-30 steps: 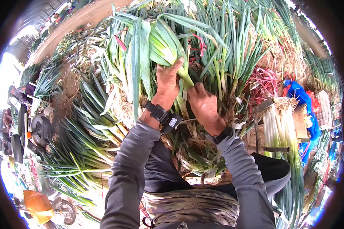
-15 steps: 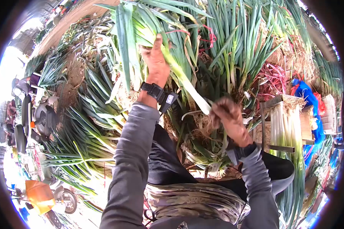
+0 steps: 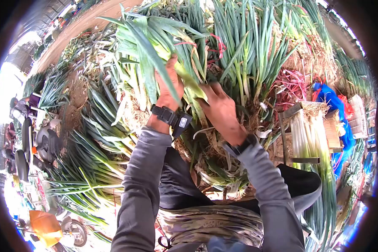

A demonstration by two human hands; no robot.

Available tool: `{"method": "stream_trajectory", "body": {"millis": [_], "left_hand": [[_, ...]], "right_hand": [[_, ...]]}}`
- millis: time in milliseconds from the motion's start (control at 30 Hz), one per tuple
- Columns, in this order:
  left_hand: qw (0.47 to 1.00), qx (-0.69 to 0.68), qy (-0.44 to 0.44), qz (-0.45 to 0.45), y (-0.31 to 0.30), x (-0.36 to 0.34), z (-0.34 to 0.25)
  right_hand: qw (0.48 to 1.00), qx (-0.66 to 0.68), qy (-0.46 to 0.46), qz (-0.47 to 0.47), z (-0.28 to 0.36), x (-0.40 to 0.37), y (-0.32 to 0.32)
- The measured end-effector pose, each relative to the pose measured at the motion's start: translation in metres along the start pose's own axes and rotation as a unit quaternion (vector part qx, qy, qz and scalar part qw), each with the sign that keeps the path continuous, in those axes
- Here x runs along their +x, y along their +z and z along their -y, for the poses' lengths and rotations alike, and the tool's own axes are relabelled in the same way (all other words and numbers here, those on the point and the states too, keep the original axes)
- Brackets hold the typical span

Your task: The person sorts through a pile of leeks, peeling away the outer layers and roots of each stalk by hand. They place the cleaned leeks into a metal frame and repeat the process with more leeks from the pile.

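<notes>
A thick green onion point(image 3: 190, 82), pale at the stalk with broad green leaves fanning out at the top, slants across the middle of the view. Near the leaf base my left hand point(image 3: 170, 86) is closed round it; a long leaf hangs over the back of this hand. My right hand point(image 3: 220, 110) grips the stalk lower down, its fingertips partly hidden. The root end of this onion is hidden behind the right hand. Below both hands lie loose leaves and peelings point(image 3: 222, 164), between my knees.
Bundles of green onions point(image 3: 252, 54) with roots stand ahead, some with red ties point(image 3: 218, 45). More lie in a pile point(image 3: 101, 138) at left. On the right, trimmed white stalks point(image 3: 308, 134) rest on a metal rack point(image 3: 300, 160), near red string point(image 3: 294, 86) and blue cloth point(image 3: 339, 109). Motorbikes point(image 3: 46, 138) stand far left.
My right hand has moved up and left along the stalk, from the root end to close beside my left hand. The left hand and onion have lowered slightly, and a leaf has swung across it.
</notes>
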State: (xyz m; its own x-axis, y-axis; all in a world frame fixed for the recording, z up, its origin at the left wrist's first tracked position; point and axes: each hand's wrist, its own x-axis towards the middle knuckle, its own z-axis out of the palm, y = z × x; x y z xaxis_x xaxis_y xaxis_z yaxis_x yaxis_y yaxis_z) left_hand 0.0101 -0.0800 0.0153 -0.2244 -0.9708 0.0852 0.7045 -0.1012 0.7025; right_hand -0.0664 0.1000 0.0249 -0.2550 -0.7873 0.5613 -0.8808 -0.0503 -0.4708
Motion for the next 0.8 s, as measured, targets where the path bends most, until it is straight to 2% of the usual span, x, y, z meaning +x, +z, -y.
{"method": "stream_trajectory", "body": {"millis": [100,200,300,333,400,433,467,567,667,700,733,767,800], "left_hand": [[1.0,-0.018,-0.02,0.01,0.011,-0.016,0.001],[0.999,-0.048,0.002,0.012,0.019,-0.024,0.0],[0.999,-0.026,0.012,0.024,0.017,-0.02,-0.001],[0.998,-0.048,0.005,0.033,0.016,-0.016,-0.002],[0.998,-0.046,0.026,0.033,0.011,-0.009,-0.002],[0.998,-0.045,0.038,0.036,0.013,-0.008,-0.006],[0.998,-0.039,0.041,0.025,0.016,-0.007,-0.009],[0.998,-0.016,0.052,0.013,0.01,0.001,-0.013],[0.998,0.004,0.06,-0.037,0.001,0.018,-0.019],[0.996,0.015,0.064,-0.056,-0.006,0.022,-0.023],[0.997,0.051,0.061,-0.025,-0.012,0.021,-0.031],[0.994,0.005,0.111,0.016,-0.028,0.037,-0.019],[0.991,0.0,0.131,0.016,-0.024,0.04,-0.023]], "right_hand": [[0.994,-0.093,-0.062,-0.002,-0.005,0.019,0.02],[0.998,-0.066,-0.014,-0.014,-0.01,0.015,0.034],[0.99,0.027,-0.099,0.093,-0.003,0.0,0.015],[0.986,0.025,-0.145,0.08,0.007,-0.005,-0.001],[0.976,0.192,-0.094,0.039,-0.001,-0.02,0.008],[0.95,0.3,0.021,0.088,-0.001,-0.028,-0.001],[0.899,0.398,0.144,0.109,0.0,-0.035,-0.011],[0.835,0.449,0.296,0.115,-0.001,-0.047,-0.048],[0.883,0.357,0.251,0.174,-0.042,-0.115,-0.034],[0.89,0.248,0.264,0.279,-0.065,-0.163,-0.011],[0.869,0.088,0.248,0.42,-0.068,-0.195,-0.015],[0.853,0.095,0.233,0.458,-0.086,-0.245,-0.014],[0.836,0.103,0.213,0.495,-0.084,-0.25,-0.017]]}}
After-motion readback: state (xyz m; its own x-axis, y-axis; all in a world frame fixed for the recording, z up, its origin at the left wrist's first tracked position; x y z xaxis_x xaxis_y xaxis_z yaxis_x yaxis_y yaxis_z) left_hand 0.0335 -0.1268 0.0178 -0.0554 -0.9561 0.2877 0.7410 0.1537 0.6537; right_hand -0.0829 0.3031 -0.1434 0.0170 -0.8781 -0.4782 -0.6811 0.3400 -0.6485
